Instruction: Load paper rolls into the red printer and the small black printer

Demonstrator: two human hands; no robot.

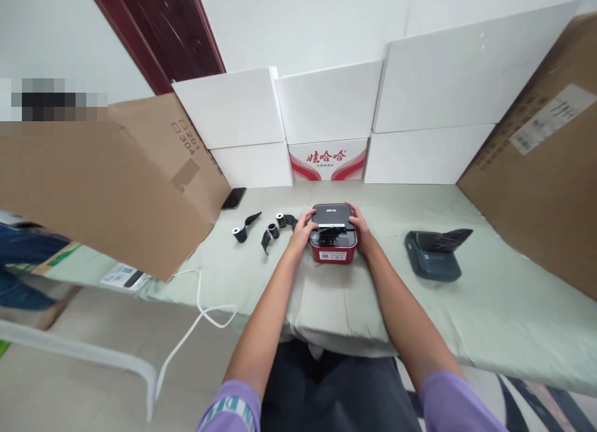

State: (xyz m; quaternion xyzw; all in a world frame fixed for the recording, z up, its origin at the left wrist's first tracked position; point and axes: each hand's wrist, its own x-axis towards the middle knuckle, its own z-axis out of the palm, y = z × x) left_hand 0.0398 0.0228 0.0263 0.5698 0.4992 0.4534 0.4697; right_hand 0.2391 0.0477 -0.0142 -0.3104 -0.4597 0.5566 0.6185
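A small red and black receipt printer stands on the cloth-covered table in front of me. A dark strip shows at the slot in its top. My left hand grips its left side, with the thumb at the lid's edge. On the right side my right hand holds it, fingers curled round the lid. Close to my left hand lie small paper rolls with dark outer faces: one roll by the wrist, another roll just in front, and a third roll farther left with its end curling up.
A dark printer with a strip sticking out stands to the right. A phone lies at the back left. White boxes form a back wall, with cardboard panels at the sides. A white cable hangs off the front edge.
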